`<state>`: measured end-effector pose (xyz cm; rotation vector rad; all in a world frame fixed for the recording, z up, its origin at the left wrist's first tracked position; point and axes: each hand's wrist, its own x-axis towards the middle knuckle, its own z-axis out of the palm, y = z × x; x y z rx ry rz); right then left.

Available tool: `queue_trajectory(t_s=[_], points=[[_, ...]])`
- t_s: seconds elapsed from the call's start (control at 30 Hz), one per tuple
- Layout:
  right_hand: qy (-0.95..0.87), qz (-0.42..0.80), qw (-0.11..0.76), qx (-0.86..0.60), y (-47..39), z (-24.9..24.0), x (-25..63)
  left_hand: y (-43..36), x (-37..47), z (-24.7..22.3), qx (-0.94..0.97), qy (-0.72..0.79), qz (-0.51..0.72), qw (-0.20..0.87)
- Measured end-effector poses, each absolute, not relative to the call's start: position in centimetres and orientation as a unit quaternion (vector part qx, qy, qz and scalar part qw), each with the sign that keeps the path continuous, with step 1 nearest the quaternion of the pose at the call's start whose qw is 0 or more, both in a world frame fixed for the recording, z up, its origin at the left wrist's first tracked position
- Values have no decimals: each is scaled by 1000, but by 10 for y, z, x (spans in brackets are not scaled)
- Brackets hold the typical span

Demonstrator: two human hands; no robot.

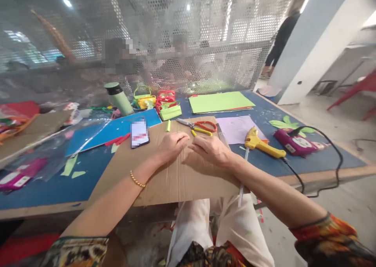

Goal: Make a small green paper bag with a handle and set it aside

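My left hand (172, 144) and my right hand (212, 149) meet almost fingertip to fingertip above a brown cardboard sheet (158, 180). Both have their fingers bent and drawn together. Whatever is between them, if anything, is hidden or too small to make out. Just beyond my right hand lie scissors with orange handles (205, 126) and a tool with yellow handles (202, 132). A small green roll (168, 126) sits past my left hand. To the right, a yellow glue gun (263, 143) has a clear glue stick (243, 177) in it.
A phone (140, 133) lies left, near a blue sheet (117, 128). Behind stand a green bottle (120, 99) and small green paper baskets (170, 111). Green sheets (221, 101) and a lilac sheet (236, 129) lie right, beside a purple power box (296, 142) with a black cable.
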<state>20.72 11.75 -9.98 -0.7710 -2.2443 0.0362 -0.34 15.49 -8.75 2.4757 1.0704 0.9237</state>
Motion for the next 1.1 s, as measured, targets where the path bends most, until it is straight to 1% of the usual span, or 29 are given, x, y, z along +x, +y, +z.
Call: queue_trajectory(t_s=[0.07,0.17,0.4,0.57,0.77,0.93,1.1], points=[[-879,10,360,-312,114,-99,205,155,-5,-87,861,371,303,171],[-888,12,339,-311,114,-98,201,157,-8,-86,864,368,293,179],[-885,4,350,-308,119,-103,198,152,-7,-83,869,349,291,195],[-886,23,368,-283,112,-102,201,151,-6,-85,874,363,263,188],[-893,27,357,-273,108,-100,204,149,-6,-85,885,352,236,192],[-894,10,359,-267,113,-102,206,149,-6,-87,891,330,240,198],[-905,-4,334,-264,103,-94,205,152,-6,-88,888,335,238,206]])
